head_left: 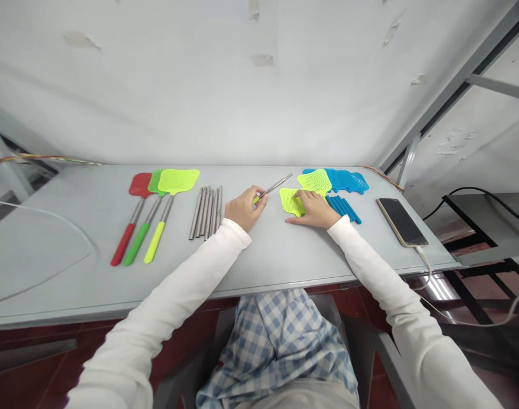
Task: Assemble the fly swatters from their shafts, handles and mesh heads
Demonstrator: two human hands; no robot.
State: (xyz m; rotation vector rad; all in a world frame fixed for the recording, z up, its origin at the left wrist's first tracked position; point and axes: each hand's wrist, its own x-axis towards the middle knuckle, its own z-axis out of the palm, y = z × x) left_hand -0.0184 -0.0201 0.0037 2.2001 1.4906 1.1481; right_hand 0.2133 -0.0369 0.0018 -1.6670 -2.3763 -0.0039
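Observation:
My left hand (243, 208) is closed round the yellow-green grip of a metal rod (279, 183), whose bare tip points up and right. Over a yellow-green fly swatter head (290, 201) rests my right hand (314, 209), its thumb and fingers at the head's edge. Behind that lies another yellow-green swatter head (314, 180), partly on top of several blue swatter heads (348, 180). Several blue handle grips (344, 209) lie beside my right wrist. Left of my left hand, several loose metal rods (205, 213) lie side by side.
Three whole fly swatters, one red (129, 233), one green (141, 236) and one yellow-green (161, 224), lie at the left. A phone (402, 221) with a white cable lies at the right. A white wall (242, 113) stands behind the table (101, 227).

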